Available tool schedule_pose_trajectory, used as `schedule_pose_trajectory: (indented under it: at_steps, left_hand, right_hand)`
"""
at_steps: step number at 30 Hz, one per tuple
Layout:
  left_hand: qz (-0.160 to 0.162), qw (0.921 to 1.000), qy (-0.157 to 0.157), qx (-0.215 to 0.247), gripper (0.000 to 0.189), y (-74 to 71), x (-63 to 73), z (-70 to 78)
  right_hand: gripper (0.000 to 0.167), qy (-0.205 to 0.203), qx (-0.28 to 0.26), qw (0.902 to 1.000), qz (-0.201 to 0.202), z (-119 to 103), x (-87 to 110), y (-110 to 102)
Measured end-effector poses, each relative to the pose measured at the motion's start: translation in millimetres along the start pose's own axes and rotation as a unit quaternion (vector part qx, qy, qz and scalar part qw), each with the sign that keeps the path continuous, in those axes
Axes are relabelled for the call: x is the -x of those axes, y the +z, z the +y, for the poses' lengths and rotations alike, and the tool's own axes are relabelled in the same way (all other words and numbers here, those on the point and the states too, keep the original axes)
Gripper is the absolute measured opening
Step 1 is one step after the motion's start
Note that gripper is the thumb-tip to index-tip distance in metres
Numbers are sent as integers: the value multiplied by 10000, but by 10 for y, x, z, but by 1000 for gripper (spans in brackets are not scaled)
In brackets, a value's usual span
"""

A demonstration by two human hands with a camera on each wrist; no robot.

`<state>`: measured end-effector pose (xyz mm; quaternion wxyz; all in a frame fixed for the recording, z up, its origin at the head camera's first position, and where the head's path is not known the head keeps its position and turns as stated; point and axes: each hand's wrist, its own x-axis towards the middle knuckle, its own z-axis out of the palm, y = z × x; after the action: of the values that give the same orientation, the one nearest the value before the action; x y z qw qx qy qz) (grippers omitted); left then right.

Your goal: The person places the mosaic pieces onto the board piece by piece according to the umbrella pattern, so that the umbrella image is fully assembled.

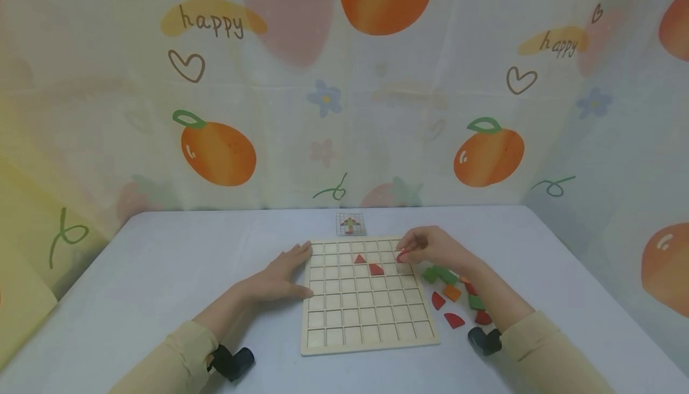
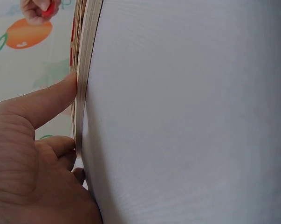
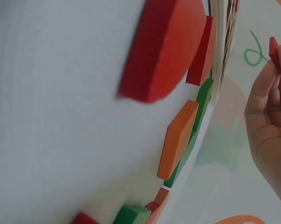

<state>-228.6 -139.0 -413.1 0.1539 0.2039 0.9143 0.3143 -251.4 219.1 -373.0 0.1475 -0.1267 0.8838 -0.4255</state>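
A pale wooden grid board [image 1: 352,317] lies on the white table. Two red pieces sit in its upper cells: a small triangle [image 1: 359,259] and a quarter-circle piece [image 1: 376,269]. My left hand [image 1: 277,275] rests at the board's left edge, thumb and fingers spread and touching the rim; in the left wrist view its thumb [image 2: 56,95] lies along that edge. Over the board's upper right corner, my right hand [image 1: 433,247] pinches a red piece [image 3: 273,50] between thumb and fingers.
Right of the board lie loose pieces: a red quarter-circle [image 1: 454,321], an orange piece [image 1: 451,292], a green piece [image 1: 445,275] and several others, partly under the right forearm. Behind the board is a small pattern card [image 1: 350,224]. A fruit-print curtain [image 1: 377,113] hangs behind the table.
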Motion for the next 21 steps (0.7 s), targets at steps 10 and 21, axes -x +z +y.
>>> schedule_pose_trajectory:
  at_steps: [10,21]
  left_hand:
    - [40,10000,-26,-45,92,6,-3,19]
    - [70,10000,1,-66,91,10,-6,29]
  right_hand:
    - [26,-281,-47,9989,-362,13,51,-7]
    - [20,-257,81,9982,-527,19,58,22]
